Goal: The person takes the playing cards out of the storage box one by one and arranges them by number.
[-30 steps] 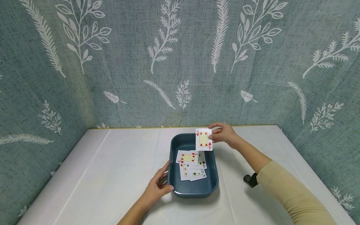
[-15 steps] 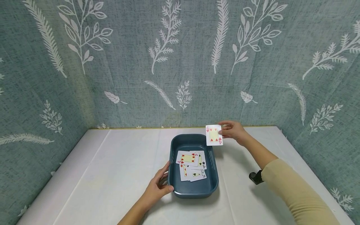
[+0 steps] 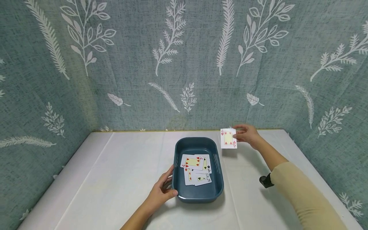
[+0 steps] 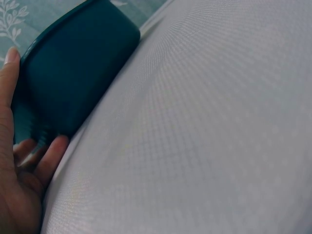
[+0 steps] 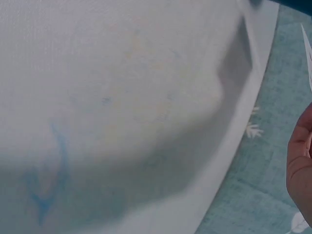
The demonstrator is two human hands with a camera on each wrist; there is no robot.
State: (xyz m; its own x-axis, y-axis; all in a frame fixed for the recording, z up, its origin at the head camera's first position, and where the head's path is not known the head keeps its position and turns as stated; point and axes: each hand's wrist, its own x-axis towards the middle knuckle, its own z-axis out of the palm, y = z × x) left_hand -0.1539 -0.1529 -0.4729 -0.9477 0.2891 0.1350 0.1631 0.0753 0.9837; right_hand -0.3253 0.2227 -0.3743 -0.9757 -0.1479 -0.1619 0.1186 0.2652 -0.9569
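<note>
A four of hearts playing card is pinched by my right hand, face toward the head camera, to the right of a dark blue plastic bin. In the right wrist view only a sliver of the card shows, beside part of the right hand. My left hand rests against the bin's left wall, thumb at the front corner. Its spread fingers touch the outer wall in the left wrist view. Several overlapping cards, face up, lie inside the bin, among them hearts and a five of clubs.
The bin stands on a white-covered table. Behind and beside it rise blue-green cloth walls with white leaf prints. A small black device shows at the right sleeve.
My right hand has carried the four of hearts rightward, from over the bin's far right corner to beyond its right rim. The left hand, bin and cards inside it stay put.
</note>
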